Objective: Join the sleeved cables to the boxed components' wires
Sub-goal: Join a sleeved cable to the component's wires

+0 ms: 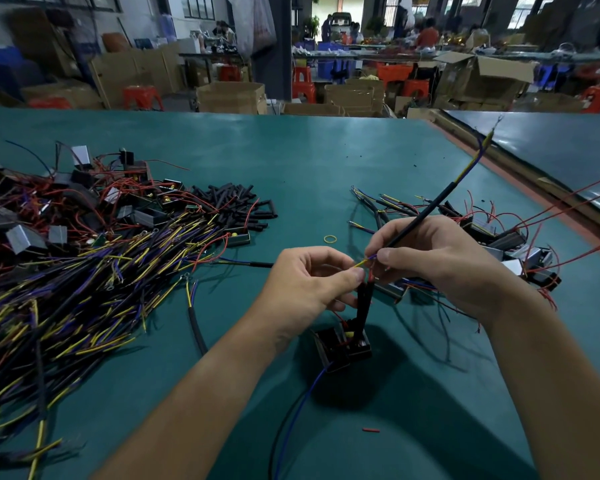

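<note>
My left hand (309,282) pinches the yellow wire tip of a black sleeved cable (426,213) that slants up to the right. My right hand (440,261) grips the same cable near its blue wire. Below the fingers hang black tubes (364,306) over red wires that run down to two small black boxed components (343,344), which hang just above the green table (291,161). A black cable with a blue wire (291,420) trails from the boxes toward me.
A big pile of sleeved cables with yellow and purple wires (84,278) lies left, with boxed components (66,202) and black tube pieces (236,206) behind it. More boxes with red wires (510,247) lie right. A yellow rubber band (330,239) and a red scrap (370,430) lie loose.
</note>
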### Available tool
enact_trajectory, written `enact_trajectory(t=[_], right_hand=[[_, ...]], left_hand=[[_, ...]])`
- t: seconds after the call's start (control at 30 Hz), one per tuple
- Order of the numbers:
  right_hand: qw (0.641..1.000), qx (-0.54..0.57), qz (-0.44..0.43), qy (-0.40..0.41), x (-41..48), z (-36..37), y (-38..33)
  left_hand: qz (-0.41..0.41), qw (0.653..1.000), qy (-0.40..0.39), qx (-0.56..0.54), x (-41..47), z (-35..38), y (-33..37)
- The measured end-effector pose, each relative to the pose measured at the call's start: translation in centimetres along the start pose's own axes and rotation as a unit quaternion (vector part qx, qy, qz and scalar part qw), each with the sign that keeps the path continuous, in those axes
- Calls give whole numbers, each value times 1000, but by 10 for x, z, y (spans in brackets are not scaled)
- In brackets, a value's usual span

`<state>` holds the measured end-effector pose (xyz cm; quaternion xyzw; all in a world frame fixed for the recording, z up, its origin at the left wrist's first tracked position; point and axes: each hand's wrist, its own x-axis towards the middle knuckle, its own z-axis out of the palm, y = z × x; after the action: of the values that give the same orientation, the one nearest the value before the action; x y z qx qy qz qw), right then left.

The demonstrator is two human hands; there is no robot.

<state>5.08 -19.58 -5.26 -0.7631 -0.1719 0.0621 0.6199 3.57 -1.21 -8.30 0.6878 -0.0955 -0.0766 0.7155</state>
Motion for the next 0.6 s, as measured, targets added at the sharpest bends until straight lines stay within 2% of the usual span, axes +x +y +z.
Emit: enact_trajectory(t=[0.3, 0.6], right_hand=[[996, -61, -49, 34, 1, 2, 0], [990, -119, -64, 42, 2, 4, 2]], left_hand=[[-54, 998, 5, -22, 1, -3, -1], [-6, 999, 41, 13, 1, -2, -1]])
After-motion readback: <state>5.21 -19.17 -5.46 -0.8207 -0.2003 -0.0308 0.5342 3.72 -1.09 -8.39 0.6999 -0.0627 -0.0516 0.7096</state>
